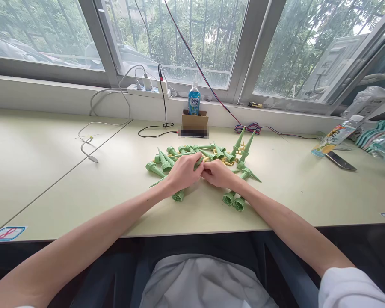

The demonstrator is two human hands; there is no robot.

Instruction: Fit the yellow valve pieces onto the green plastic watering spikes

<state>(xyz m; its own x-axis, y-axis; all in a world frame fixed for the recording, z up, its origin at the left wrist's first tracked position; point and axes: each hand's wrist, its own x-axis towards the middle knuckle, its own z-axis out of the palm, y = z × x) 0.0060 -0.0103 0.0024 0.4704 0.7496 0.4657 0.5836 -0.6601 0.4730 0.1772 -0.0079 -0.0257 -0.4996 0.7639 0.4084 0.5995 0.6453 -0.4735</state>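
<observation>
My left hand (185, 172) is closed around a green plastic watering spike (198, 163), partly hidden by the fingers. Against it, my right hand (219, 173) is closed in a pinch at the same spot; what its fingertips grip is hidden. Around both hands lie several more green watering spikes (154, 168) with ribbed, hollow caps. Two stand with tips upward (246, 147) at the right of the pile. Two open-ended caps (238, 203) face me near my right wrist. Small yellow plastic pieces (228, 160) are scattered among the spikes behind my hands.
Behind the pile stands a small cardboard box (195, 122) with a blue bottle (194, 100). Cables (105, 124) trail from a power strip (147, 90) on the sill. A juice bottle (335, 137), a phone (340, 161) and teal hangers (380, 137) lie at right.
</observation>
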